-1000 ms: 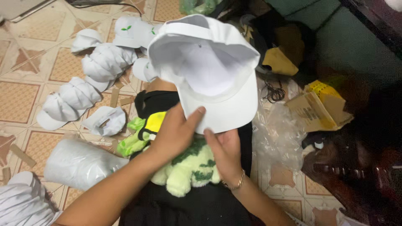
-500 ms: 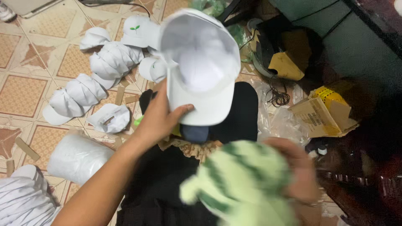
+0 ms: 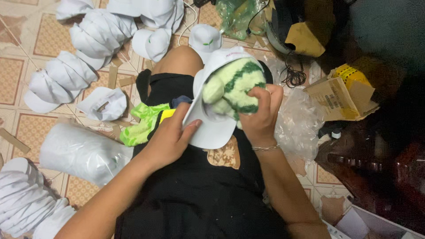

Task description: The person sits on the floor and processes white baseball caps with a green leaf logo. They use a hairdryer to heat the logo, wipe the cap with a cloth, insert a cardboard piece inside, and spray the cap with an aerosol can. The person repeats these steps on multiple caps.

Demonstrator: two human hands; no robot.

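- Tiled floor [image 3: 13, 71] carries stacks of white caps [image 3: 95, 33] at upper left and more at lower left; we sit with black-clothed lap [image 3: 195, 194] in the middle.
- Clear plastic bag [image 3: 82, 150], bulging, lies on the floor to our left; contents look white, we cannot tell what they are.
- Open cardboard box [image 3: 338, 95] on the right holds a yellow item; details are unclear.
- White cap [image 3: 212, 128] sits over our lap, opening turned towards us. We judge it light with a stiff brim and soft crown, best held at the brim edge.
- Green striped plush toy [image 3: 237, 86] is partly inside the cap's crown. It looks soft, squashy and non-slippery, so grip the body.
- Left hand [image 3: 170, 137] pinches the cap brim, thumb on top.
- Right hand [image 3: 261, 113] is curled closed round the plush toy.
- Bright green cloth [image 3: 141, 126] lies just beside the left hand.
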